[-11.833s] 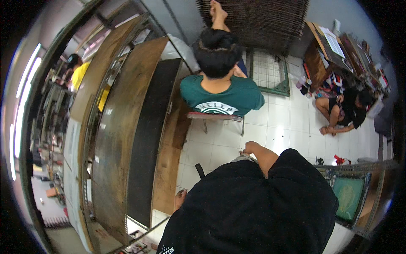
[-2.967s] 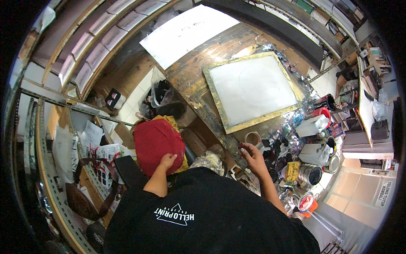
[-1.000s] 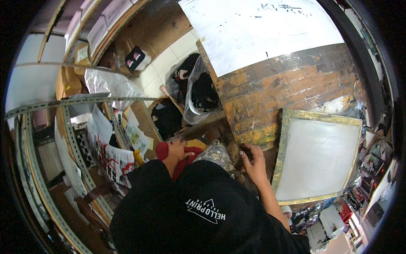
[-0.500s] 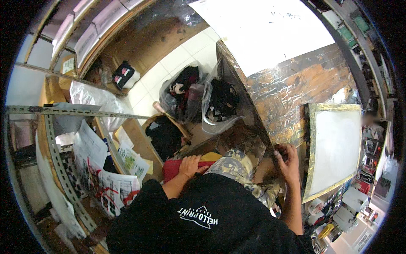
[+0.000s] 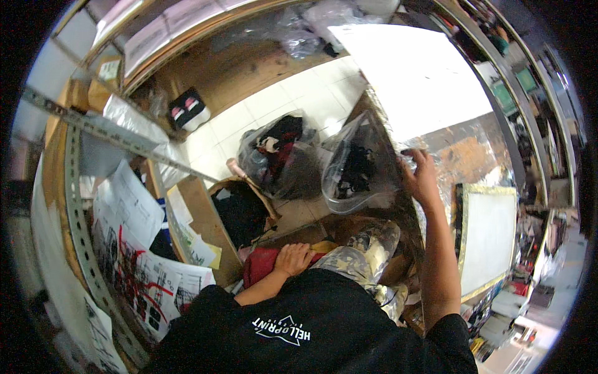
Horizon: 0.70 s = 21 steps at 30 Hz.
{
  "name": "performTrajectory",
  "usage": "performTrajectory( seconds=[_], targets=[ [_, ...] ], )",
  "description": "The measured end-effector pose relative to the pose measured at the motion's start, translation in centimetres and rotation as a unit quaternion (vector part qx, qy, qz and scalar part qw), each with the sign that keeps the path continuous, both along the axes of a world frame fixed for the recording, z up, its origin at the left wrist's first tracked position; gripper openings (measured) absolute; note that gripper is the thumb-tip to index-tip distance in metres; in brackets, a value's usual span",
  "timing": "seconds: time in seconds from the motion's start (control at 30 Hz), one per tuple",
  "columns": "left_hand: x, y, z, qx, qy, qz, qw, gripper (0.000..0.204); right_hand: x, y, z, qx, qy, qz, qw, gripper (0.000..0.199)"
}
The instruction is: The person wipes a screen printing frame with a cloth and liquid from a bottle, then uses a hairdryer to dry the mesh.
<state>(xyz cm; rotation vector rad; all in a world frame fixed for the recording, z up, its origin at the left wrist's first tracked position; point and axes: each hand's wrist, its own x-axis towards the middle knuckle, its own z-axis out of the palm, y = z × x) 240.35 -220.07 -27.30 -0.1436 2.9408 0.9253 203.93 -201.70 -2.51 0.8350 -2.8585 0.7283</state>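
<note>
My left hand (image 5: 294,258) lies flat, palm down, at the edge of a red cloth (image 5: 258,265) beside my thigh; its fingers are stretched out and nothing shows in them. My right hand (image 5: 420,177) is at the left edge of the worktable (image 5: 464,146), close to the near corner of a large white sheet (image 5: 411,81). Its fingers are loosely bent and apart, holding nothing that I can see. To the right of my right forearm, a framed printing screen (image 5: 489,237) with a pale mesh rests on the table.
Clear plastic bags (image 5: 280,159) of dark and red cloth stand on the tiled floor (image 5: 249,112) ahead. A carton (image 5: 240,209) holds black cloth. On the left, a metal rack (image 5: 118,134) carries printed papers (image 5: 149,280). Crowded shelves (image 5: 523,81) run along the right.
My right hand has moved forward along the table's edge to near the sheet's corner. My left hand stays by the red cloth. The whole view has shifted somewhat.
</note>
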Motion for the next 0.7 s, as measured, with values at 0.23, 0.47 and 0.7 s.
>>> performTrajectory(
  seconds=[0.23, 0.47, 0.7],
  targets=[
    [-0.1, -0.7, 2.6, 0.062, -0.052, 0.011, 0.997, 0.047, -9.7, -4.7, -5.8, 0.031, 0.042, 0.086, 0.995, 0.050],
    [1.3, -0.1, 1.6, 0.039, -0.047, 0.030, 0.998, 0.044, -8.7, -4.8, -7.6, 0.013, 0.145, 0.059, 0.988, 0.052],
    [-0.5, -0.1, 1.4, -0.023, -0.105, -0.029, 0.994, 0.036, -7.2, -3.6, -9.1, 0.022, 0.005, -0.092, 0.996, 0.053]
  ],
)
